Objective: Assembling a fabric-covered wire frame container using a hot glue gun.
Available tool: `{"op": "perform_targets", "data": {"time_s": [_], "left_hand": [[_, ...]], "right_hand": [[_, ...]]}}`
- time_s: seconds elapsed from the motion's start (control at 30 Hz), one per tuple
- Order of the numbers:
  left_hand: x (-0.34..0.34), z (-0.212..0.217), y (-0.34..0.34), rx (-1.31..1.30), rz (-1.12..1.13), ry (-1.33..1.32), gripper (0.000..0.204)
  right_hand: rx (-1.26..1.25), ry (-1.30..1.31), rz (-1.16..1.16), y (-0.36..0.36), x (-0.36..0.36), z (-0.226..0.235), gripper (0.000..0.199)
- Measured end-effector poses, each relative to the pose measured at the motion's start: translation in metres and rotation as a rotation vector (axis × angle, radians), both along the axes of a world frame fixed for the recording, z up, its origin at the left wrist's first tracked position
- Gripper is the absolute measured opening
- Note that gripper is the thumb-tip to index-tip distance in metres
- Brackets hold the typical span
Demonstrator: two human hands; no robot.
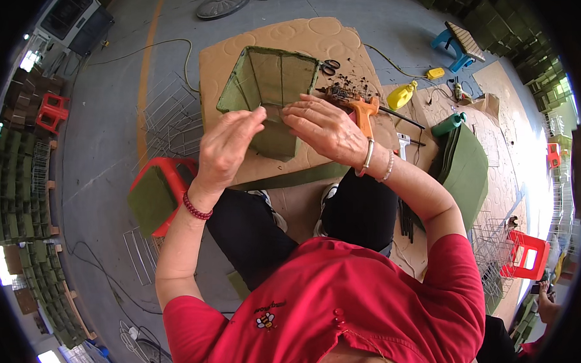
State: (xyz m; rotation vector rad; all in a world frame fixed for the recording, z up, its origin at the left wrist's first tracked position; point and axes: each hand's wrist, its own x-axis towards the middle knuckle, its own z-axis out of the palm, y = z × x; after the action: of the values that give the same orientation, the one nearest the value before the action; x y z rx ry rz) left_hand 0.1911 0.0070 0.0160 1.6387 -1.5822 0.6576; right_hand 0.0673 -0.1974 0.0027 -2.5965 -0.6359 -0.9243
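Observation:
A green fabric-sided box [242, 87] with a dark frame stands on the cardboard-covered work surface [219, 62], its open top facing up. My left hand [225, 148] is over its near left side, fingers pressed together and fingertips bunched; whatever they pinch is too small to make out. Across from it, my right hand [327, 130] has its fingers stretched out over the near right side of the box. The hands partly hide the near rim, so I cannot tell how firmly they touch it. An orange glue gun [365, 117] lies just beyond my right wrist.
Scissors [329, 67] and dark scraps [348, 91] lie right of the box. Farther right are a yellow bottle [401, 96], a green bottle [448, 124] and stacked green panels [466, 169]. A red stool [175, 179] with green panels and wire frames [173, 125] stand left.

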Motion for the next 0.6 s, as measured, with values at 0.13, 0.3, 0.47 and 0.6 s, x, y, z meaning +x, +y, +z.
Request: {"op": "perform_targets", "data": {"time_s": [0.13,0.3,0.47,0.6], "left_hand": [[0.001,-0.008,-0.01,0.139,-0.057,-0.06,0.056],[0.012,0.002,-0.019,0.283,-0.12,0.027,0.055],[0.021,0.03,-0.039,0.552,-0.262,0.342,0.049],[0.023,0.029,-0.044,0.506,-0.217,0.375,0.046]], "right_hand": [[-0.036,-0.038,-0.102,0.013,-0.002,-0.01,0.025],[-0.045,0.016,-0.09,0.013,-0.001,-0.002,0.021],[-0.213,0.163,0.083,-0.017,0.016,0.02,0.014],[-0.161,0.235,0.073,-0.032,0.02,0.027,0.009]]}}
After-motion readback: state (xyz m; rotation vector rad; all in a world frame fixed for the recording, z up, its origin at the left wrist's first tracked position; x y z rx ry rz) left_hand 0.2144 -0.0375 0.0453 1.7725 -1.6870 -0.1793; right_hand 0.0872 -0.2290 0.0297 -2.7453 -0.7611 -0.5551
